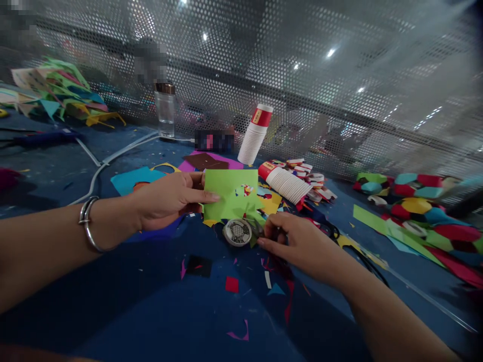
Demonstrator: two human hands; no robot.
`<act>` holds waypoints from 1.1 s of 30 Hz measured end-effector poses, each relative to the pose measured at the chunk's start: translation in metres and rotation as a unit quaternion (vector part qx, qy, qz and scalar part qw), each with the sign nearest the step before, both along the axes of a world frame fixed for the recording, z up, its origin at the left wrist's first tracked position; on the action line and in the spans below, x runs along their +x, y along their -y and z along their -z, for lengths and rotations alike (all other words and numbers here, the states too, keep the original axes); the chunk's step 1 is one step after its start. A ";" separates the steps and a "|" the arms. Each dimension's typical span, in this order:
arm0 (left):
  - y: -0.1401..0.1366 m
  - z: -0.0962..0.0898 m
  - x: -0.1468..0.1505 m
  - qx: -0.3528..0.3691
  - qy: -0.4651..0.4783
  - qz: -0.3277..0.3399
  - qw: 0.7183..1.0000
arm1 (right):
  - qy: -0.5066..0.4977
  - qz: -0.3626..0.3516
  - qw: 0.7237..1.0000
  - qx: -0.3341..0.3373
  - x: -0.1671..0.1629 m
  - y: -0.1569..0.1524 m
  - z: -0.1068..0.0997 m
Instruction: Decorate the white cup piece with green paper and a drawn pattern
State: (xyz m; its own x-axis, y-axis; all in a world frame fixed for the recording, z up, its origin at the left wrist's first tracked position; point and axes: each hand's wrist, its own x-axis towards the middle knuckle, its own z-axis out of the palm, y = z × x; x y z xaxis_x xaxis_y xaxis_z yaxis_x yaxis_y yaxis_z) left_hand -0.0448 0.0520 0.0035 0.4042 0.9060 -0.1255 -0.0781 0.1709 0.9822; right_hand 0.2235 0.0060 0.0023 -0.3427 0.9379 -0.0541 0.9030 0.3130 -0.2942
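Note:
My left hand (177,198) pinches a light green sheet of paper (226,193) by its left edge, thumb on top. A small hole is cut through the sheet on its right side, and coloured scraps show through it. My right hand (292,244) is closed, with fingers curled and the thumb tip close to some green paper scraps (257,226). What lies between those fingers, if anything, I cannot make out. Just left of its fingertips is a round, flat disc (237,233) with a dark printed pattern on its face, below the sheet.
Stacked paper cups (251,143) stand behind the sheet; another cup stack (287,183) lies on its side. A glass bottle (166,113) stands by the perforated metal screen (241,65). Scissors (332,230) lie beyond my right wrist. Coloured paper balls (418,188) sit at right, a red scrap (232,284) in front.

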 end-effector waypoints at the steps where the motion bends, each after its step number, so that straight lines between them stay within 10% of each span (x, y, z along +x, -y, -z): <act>1: 0.000 0.002 0.001 0.000 0.006 -0.002 1.000 | 0.001 0.000 1.000 0.003 0.000 0.001 0.000; 17: 0.007 0.010 0.014 -0.017 0.084 -0.019 0.996 | -0.152 0.044 0.987 0.020 -0.002 0.001 -0.013; 26: 0.014 0.012 0.021 -0.038 0.109 -0.009 0.993 | -0.551 0.099 0.823 -0.099 -0.014 0.007 -0.014; 33: 0.011 0.017 0.023 -0.029 0.123 -0.074 0.989 | -0.550 0.129 0.818 -0.105 -0.024 0.013 -0.014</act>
